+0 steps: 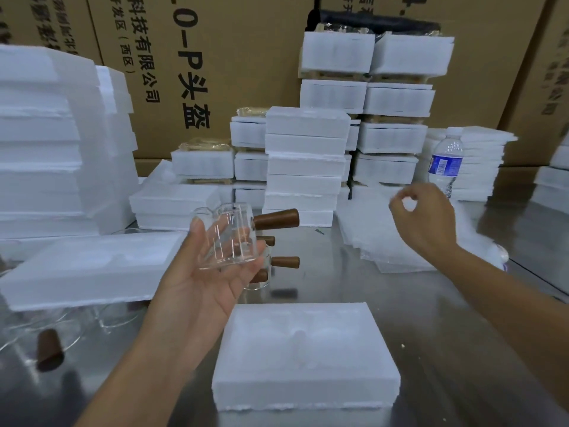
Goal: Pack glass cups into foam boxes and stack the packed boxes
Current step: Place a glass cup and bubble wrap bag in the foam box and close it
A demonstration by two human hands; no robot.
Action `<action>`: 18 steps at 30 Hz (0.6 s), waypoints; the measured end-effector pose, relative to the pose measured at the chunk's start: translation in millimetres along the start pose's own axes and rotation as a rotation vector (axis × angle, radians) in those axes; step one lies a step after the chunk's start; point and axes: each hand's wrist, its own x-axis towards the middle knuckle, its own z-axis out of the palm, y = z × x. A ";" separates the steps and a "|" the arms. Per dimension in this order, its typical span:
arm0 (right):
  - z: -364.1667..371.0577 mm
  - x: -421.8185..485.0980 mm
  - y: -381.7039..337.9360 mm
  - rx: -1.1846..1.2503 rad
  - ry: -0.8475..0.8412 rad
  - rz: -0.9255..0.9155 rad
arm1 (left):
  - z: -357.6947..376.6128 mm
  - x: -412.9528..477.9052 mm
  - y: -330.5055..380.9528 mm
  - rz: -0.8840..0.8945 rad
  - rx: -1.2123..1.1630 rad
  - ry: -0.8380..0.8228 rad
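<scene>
Head view of a packing station. The left grip [212, 272], palm up with fingers spread and nearly straight, cradles a clear glass cup with a tapered brown wooden side handle [229, 238]. The cup lies tilted on the fingers, handle pointing right, above the shiny steel tabletop [446, 334] and beyond an open white foam box with moulded hollows [308, 374]. The right grip [428, 220] hovers over a loose pile of thin white foam sheets [369, 238], thumb and forefinger tips pressed together in a ring, the other fingers curled. More glass cups with brown handles [284, 261] stand just behind the left grip. Stacked white foam boxes [304, 167] and a clear plastic water bottle with a blue label [446, 164] stand farther back, before brown printed cardboard cartons [215, 57].
</scene>
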 end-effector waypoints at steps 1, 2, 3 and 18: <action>-4.6 -2.1 -15.1 0.134 -0.033 -0.025 | 0.7 -0.8 1.6 0.010 -0.023 -0.002; -10.9 -6.8 -30.8 0.245 -0.101 -0.060 | 1.0 -1.6 3.4 0.022 -0.046 -0.006; -18.8 -14.5 -45.8 0.325 -0.194 -0.117 | 1.2 -2.5 6.0 0.035 -0.071 -0.013; -28.6 -130.9 -96.2 0.521 -0.813 -0.352 | 0.0 -3.6 14.9 0.106 -0.076 -0.144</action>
